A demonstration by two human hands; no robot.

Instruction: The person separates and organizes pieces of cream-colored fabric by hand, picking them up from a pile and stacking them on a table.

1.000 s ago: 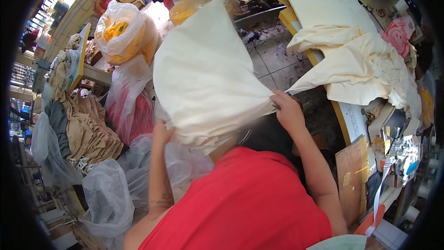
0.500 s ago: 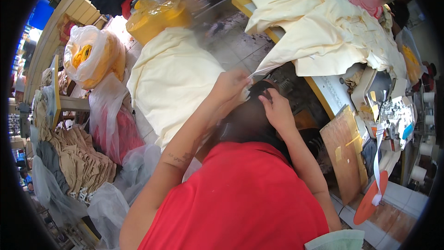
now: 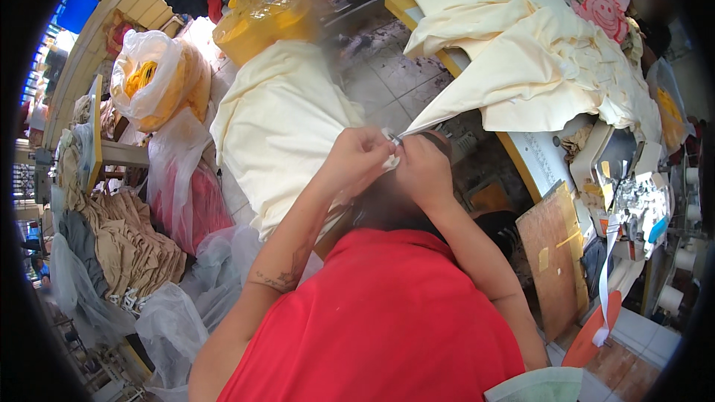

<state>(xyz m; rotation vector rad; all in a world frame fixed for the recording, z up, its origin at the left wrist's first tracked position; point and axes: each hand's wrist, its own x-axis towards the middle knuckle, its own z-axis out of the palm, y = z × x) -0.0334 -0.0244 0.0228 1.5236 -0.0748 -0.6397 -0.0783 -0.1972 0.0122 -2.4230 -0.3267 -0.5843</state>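
Observation:
My left hand [image 3: 356,160] is closed in a pinch on the edge of a cream fabric. One part of that fabric, a cream heap [image 3: 287,123], hangs down on the left. A taut strip of cream cloth [image 3: 454,97] runs from my fingers up to the pile at the right. Right beside it, my right hand [image 3: 426,171] is closed, its fingertips meeting the left ones at the cloth edge. A small dark, metallic-looking bit shows between the fingertips; its kind is too small to tell, and my fingers hide most of it.
A cream cloth pile [image 3: 551,67] covers the table at upper right. Below it stand a sewing machine [image 3: 629,193] and a brown board [image 3: 553,260]. Left are a yellow-filled plastic bag [image 3: 160,82], a bag of red cloth [image 3: 190,205] and stacked tan pieces [image 3: 134,246]. A yellow bundle [image 3: 264,26] lies beyond.
My right hand has moved up and left from apart to meet my left hand at the cloth edge. My left hand has shifted slightly down. The view has shifted a little.

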